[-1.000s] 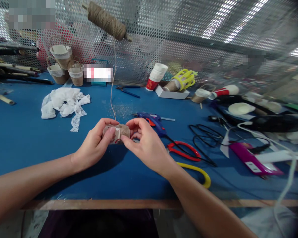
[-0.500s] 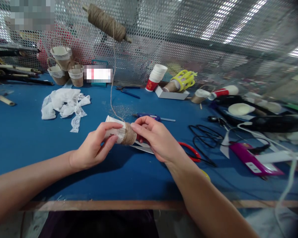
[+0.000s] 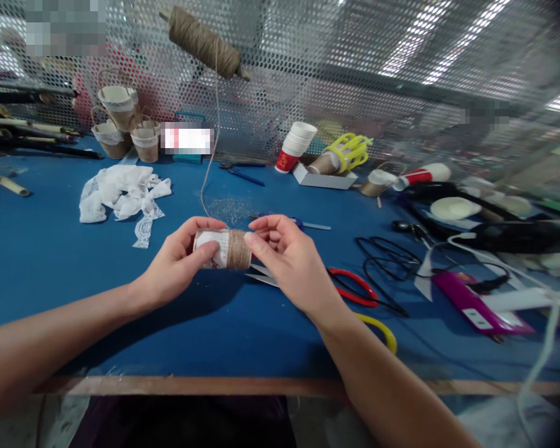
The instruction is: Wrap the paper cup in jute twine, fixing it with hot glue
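A white paper cup [image 3: 221,256] lies on its side between my hands, its right part wrapped in brown twine [image 3: 239,250]. My left hand [image 3: 175,258] is closed around the cup's bare left end, thumb in front. The thumb and fingers of my right hand [image 3: 289,255] grip the wrapped right end. From the cup, a strand [image 3: 218,118] runs slack up to a large twine spool [image 3: 204,42] at the mesh. Scissors with red and yellow handles [image 3: 354,287] lie beneath my right hand and forearm. Behind that hand sits a blue glue gun [image 3: 308,224], partly covered.
White lace [image 3: 116,191] lies in a heap at left. Several twine-wrapped cups [image 3: 144,142], pliers [image 3: 245,174] and a stack of paper cups [image 3: 295,146] stand or lie toward the mesh. Black cables [image 3: 382,261] and a purple power strip [image 3: 478,305] are at right.
The cup has turned in my hands and now lies more level, its printed side showing. My left fingers have moved behind it. The strand hangs further left near the cup.
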A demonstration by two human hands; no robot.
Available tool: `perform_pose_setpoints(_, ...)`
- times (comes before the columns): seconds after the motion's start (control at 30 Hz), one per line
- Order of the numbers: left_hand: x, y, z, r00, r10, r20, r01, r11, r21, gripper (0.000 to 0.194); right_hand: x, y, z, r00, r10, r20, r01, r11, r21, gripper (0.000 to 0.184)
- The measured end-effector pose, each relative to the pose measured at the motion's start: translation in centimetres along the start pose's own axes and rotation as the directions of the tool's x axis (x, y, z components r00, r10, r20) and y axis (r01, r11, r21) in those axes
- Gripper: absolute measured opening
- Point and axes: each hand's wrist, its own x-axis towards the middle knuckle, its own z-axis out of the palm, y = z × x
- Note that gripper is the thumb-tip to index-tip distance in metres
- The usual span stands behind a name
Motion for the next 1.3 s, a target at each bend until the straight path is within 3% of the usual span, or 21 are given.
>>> perform_pose_setpoints(0.13,0.1,0.0,0.0,0.997,-0.061,-0.042,0.059,0.997,-0.047,0.024,-0.3,-0.1,0.2,0.997,-0.075,0.018,0.076,0.990,-0.122,0.020)
perform_pose_setpoints(0.3,0.2,-0.1,0.2,0.995,-0.066,-0.075,0.067,0.998,0.020,0.029,-0.5,0.0,0.5,0.994,-0.108,-0.021,0.096,0.941,-0.324,0.025)
perform_pose_setpoints(0.6,-0.1,0.4,0.5,0.996,-0.042,-0.081,0.058,0.979,0.198,0.035,-0.7,0.5,1.2,0.996,-0.085,0.028,0.089,0.931,-0.353,0.029)
perform_pose_setpoints(0.87,-0.3,0.6,0.8,0.998,-0.046,-0.053,0.055,0.981,0.187,0.033,-0.8,0.5,1.4,0.996,-0.086,0.019,0.087,0.920,-0.383,0.032)
perform_pose_setpoints(1.1,-0.3,0.0,0.4,0.999,0.054,0.001,-0.052,0.958,0.283,0.032,-0.3,0.0,0.5,0.999,-0.021,0.034,0.028,0.977,-0.212,0.030)
perform_pose_setpoints(1.3,-0.3,0.6,0.2,0.993,0.101,0.061,-0.114,0.949,0.294,0.036,0.3,0.1,-0.2,0.998,-0.008,-0.063,0.007,1.000,-0.013,0.018)
